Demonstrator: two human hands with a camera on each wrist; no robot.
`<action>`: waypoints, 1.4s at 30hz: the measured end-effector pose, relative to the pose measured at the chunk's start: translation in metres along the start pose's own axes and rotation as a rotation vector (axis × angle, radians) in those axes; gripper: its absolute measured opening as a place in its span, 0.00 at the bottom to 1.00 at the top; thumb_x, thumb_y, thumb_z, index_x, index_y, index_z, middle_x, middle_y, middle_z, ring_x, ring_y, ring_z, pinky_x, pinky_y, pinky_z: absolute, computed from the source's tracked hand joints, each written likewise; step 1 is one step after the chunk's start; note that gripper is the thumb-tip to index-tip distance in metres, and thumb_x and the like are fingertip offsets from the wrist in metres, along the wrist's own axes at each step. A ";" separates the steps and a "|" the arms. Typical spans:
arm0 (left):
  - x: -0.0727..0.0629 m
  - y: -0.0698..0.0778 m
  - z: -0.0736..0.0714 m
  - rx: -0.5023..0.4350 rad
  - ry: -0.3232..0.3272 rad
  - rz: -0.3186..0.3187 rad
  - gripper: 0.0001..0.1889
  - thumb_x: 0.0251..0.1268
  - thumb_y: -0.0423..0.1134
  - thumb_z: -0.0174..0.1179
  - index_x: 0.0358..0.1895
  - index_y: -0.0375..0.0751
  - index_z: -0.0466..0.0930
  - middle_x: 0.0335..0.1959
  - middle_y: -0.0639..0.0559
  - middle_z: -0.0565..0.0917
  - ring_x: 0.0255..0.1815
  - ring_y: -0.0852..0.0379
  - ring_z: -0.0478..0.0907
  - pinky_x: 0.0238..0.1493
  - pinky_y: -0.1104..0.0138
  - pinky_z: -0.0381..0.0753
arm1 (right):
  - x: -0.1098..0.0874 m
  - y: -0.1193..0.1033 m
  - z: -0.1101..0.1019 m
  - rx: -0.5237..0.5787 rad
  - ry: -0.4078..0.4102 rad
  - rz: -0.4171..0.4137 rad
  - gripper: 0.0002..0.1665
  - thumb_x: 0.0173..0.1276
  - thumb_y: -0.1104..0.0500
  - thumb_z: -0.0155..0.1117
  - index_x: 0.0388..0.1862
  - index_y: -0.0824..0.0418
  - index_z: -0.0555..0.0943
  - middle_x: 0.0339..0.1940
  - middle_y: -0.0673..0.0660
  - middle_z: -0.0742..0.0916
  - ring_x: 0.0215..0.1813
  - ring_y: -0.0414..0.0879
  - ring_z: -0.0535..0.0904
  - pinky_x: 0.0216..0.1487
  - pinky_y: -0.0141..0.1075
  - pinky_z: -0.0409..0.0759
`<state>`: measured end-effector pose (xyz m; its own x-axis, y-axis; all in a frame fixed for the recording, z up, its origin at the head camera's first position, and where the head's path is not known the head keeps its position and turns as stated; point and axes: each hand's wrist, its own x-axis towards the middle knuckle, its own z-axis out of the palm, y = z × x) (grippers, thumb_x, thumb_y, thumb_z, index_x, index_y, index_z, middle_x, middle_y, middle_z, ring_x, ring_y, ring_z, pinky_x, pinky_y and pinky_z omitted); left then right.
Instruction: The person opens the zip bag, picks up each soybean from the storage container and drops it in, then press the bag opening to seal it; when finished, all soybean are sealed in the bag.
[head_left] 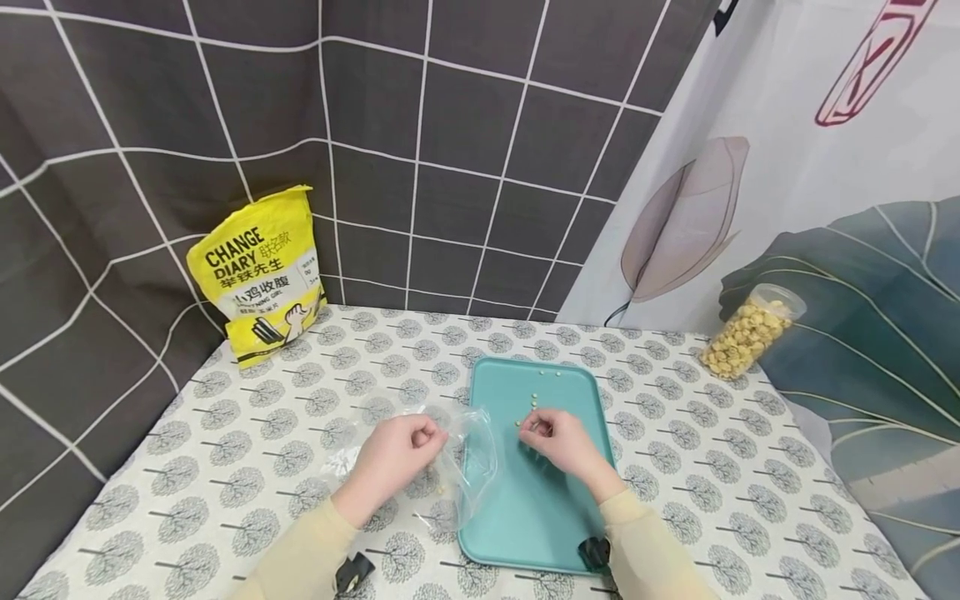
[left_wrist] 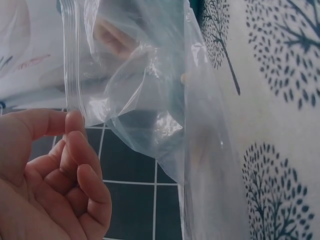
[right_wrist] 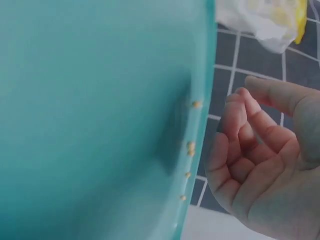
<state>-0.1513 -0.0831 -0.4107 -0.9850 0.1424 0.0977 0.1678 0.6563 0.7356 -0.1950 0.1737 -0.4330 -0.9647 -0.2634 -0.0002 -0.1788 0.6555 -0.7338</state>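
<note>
A clear zip bag [head_left: 480, 467] lies partly over the left edge of the teal tray [head_left: 510, 517]. My left hand [head_left: 401, 454] pinches the bag's zip edge between thumb and index finger, seen close in the left wrist view. A few small pale pieces [head_left: 441, 490] show through the plastic. Above the tray is my right hand [head_left: 561, 442], its fingers loosely bent and nothing visible between them. Near its fingertips lies one small yellowish bean-like piece [head_left: 517, 423]. Several more such pieces [right_wrist: 190, 146] are scattered toward the tray's far end.
A yellow snack bag [head_left: 262, 275] stands at the back left against the dark checked curtain [head_left: 375, 167]. At the back right, a clear jar [head_left: 750, 333] of yellow puffed pieces leans at an angle. A tree-print cloth [head_left: 315, 358] covers the table.
</note>
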 end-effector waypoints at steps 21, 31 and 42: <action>-0.001 0.002 -0.004 -0.016 0.001 0.009 0.11 0.63 0.41 0.60 0.21 0.50 0.73 0.16 0.61 0.69 0.20 0.63 0.66 0.27 0.71 0.71 | 0.027 0.015 0.000 -0.081 0.013 0.166 0.08 0.59 0.60 0.68 0.36 0.59 0.80 0.19 0.51 0.77 0.21 0.42 0.72 0.23 0.33 0.70; -0.001 0.003 -0.006 -0.019 -0.001 -0.006 0.10 0.63 0.41 0.58 0.23 0.49 0.75 0.17 0.61 0.72 0.21 0.63 0.68 0.30 0.69 0.73 | 0.032 0.013 0.004 -0.148 -0.003 0.118 0.04 0.57 0.62 0.70 0.28 0.58 0.82 0.20 0.50 0.76 0.24 0.42 0.68 0.26 0.32 0.67; 0.001 0.002 -0.006 -0.020 0.009 -0.003 0.08 0.62 0.40 0.60 0.24 0.48 0.77 0.18 0.61 0.74 0.21 0.64 0.69 0.29 0.71 0.74 | 0.035 0.010 0.006 -0.194 -0.015 0.085 0.05 0.56 0.61 0.71 0.28 0.55 0.81 0.19 0.49 0.75 0.24 0.42 0.68 0.26 0.32 0.66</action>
<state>-0.1519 -0.0861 -0.4050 -0.9858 0.1337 0.1012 0.1639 0.6417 0.7492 -0.2290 0.1669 -0.4445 -0.9752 -0.2107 -0.0680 -0.1318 0.7993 -0.5863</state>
